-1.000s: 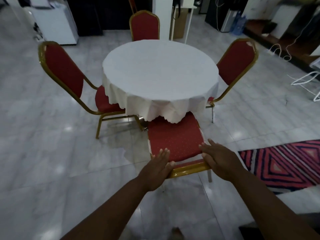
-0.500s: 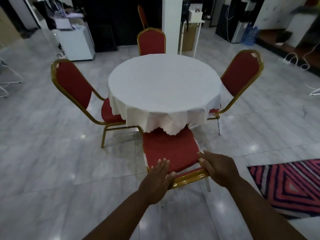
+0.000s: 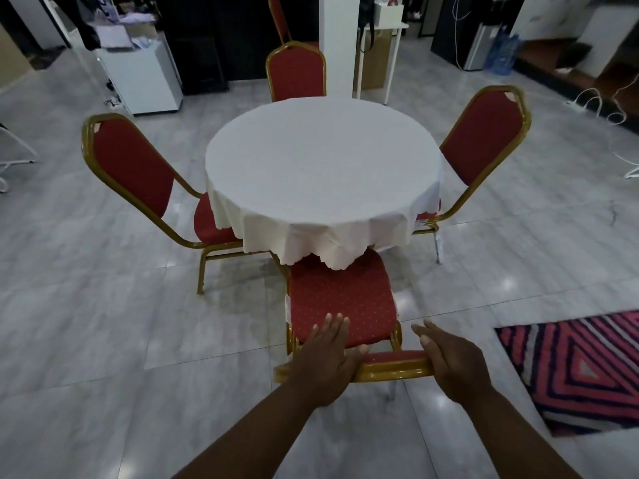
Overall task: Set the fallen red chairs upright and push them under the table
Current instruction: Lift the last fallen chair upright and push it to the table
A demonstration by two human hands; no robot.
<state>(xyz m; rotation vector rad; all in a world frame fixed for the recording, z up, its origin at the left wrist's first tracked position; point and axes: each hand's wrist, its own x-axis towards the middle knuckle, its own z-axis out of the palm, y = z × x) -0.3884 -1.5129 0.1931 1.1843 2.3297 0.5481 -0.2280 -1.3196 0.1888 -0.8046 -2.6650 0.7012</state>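
A round table point(image 3: 323, 160) with a white cloth stands mid-floor. Four red chairs with gold frames stand upright around it. The near chair point(image 3: 340, 302) has the front of its seat under the cloth's edge. My left hand point(image 3: 325, 361) lies palm-down over the left part of its gold backrest rail point(image 3: 390, 369), fingers straight. My right hand point(image 3: 449, 364) presses the rail's right end, fingers spread. The left chair point(image 3: 133, 167), the right chair point(image 3: 484, 140) and the far chair point(image 3: 296, 72) face the table with their seats partly under the cloth.
A striped red rug point(image 3: 584, 368) lies on the floor to the right. A white pillar point(image 3: 337, 43) and a white cabinet point(image 3: 141, 77) stand behind the table. Loose white cables point(image 3: 598, 108) trail at the far right. Glossy grey tiles surround the table.
The near chair has slid a little further in towards the table with both hands staying on its backrest. My view has lifted, showing more of the room behind.
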